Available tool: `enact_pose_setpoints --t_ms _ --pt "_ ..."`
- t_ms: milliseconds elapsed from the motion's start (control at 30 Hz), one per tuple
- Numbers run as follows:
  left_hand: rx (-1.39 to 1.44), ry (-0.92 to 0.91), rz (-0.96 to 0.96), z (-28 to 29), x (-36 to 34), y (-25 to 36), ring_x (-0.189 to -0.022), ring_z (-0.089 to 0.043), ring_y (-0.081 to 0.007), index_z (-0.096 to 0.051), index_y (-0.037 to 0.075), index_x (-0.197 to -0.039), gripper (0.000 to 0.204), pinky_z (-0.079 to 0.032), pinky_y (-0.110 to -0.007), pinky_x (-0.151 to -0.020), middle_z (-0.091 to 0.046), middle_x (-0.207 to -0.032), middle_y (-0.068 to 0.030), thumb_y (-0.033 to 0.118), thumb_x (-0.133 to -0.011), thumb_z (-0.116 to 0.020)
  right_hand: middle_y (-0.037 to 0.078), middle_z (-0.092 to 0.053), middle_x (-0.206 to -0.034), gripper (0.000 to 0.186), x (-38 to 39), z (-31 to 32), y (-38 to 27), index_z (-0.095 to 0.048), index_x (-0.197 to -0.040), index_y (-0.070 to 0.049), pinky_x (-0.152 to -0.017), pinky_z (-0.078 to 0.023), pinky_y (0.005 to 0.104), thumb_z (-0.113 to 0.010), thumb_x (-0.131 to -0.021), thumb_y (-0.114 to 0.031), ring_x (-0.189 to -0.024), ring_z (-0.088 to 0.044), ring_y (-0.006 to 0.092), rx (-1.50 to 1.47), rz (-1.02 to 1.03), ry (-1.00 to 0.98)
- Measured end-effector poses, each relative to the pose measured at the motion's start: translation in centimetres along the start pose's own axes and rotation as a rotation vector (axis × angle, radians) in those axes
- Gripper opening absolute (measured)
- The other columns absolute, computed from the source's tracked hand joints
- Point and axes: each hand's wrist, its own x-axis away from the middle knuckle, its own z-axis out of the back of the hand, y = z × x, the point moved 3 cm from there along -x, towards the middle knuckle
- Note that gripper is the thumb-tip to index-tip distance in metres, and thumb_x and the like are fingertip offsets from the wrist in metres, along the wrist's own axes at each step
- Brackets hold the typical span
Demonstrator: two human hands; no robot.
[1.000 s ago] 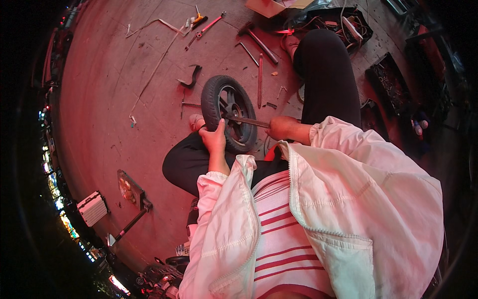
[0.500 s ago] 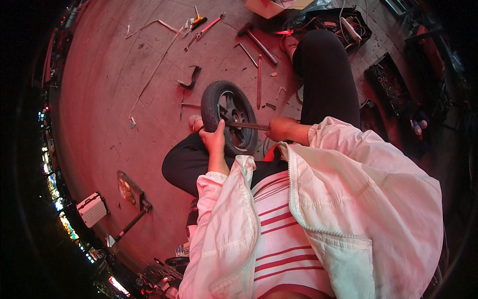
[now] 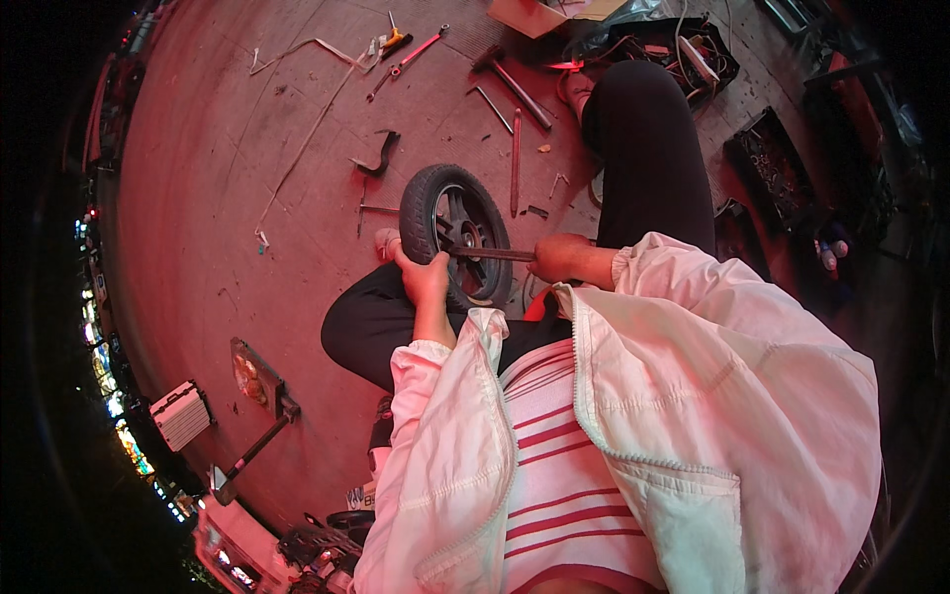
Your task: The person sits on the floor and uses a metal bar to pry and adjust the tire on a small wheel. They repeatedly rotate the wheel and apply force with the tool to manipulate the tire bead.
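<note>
A small black-tyred wheel [image 3: 423, 208] with dark spokes stands tilted on the floor between my legs. My left hand [image 3: 426, 282] is closed on the near left side of its tyre, the thumb beside the end of a long flat tyre lever [image 3: 495, 253]. That lever lies across the wheel's face, its left end at the tyre's edge. Around the lever's other end, my right hand [image 3: 561, 258] is wrapped, just right of the wheel. The exact contact between lever tip and tyre is too small to make out.
Beyond the wheel lie a hammer [image 3: 520, 91], a red bar [image 3: 516, 163], a bent black bracket [image 3: 381, 153] and a red-handled wrench [image 3: 421, 51]. Dark tool trays [image 3: 772, 163] stand at right. At lower left are a silver case [image 3: 182, 416] and a long-handled tool [image 3: 252, 450].
My left hand and its thumb have shifted slightly down along the tyre, and the lever's left end sits a little lower. A white vehicle has come into view at lower left.
</note>
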Motion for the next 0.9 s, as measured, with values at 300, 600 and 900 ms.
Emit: enact_pose_setpoints --t_ms 300,600,900 --pt "-0.092 0.073 0.024 0.6 0.2 1.4 -0.107 -0.059 -0.0388 -0.042 -0.006 -0.123 0.085 -0.045 -0.042 -0.092 -0.060 -0.113 -0.0282 0.040 -0.063 -0.081 0.017 -0.068 -0.096 0.045 0.1 0.1 0.0 -0.069 -0.101 -0.005 -0.079 -0.052 0.0461 -0.055 -0.087 -0.045 -0.090 -0.066 0.0346 -0.008 0.010 -0.018" --pt "-0.008 0.010 -0.022 1.0 0.4 2.0 -0.097 -0.063 -0.0361 -0.054 -0.002 -0.114 0.067 -0.048 -0.039 -0.086 -0.065 -0.101 -0.0225 0.027 -0.059 -0.078 0.017 -0.068 -0.096 0.045 -0.3 0.0 0.1 -0.069 -0.102 -0.006 -0.078 -0.051 0.0460 -0.055 -0.086 -0.046 -0.090 -0.066 0.0345 0.025 0.010 -0.023" --pt "0.100 0.051 -0.081 0.1 0.2 1.4 -0.094 -0.064 -0.0343 -0.059 -0.001 -0.108 0.059 -0.048 -0.038 -0.084 -0.066 -0.098 -0.0212 0.023 -0.057 -0.075 0.016 -0.068 -0.097 0.045 0.0 0.2 0.2 -0.069 -0.103 -0.007 -0.079 -0.051 0.0456 -0.055 -0.087 -0.047 -0.091 -0.066 0.0344 0.064 0.027 -0.027"
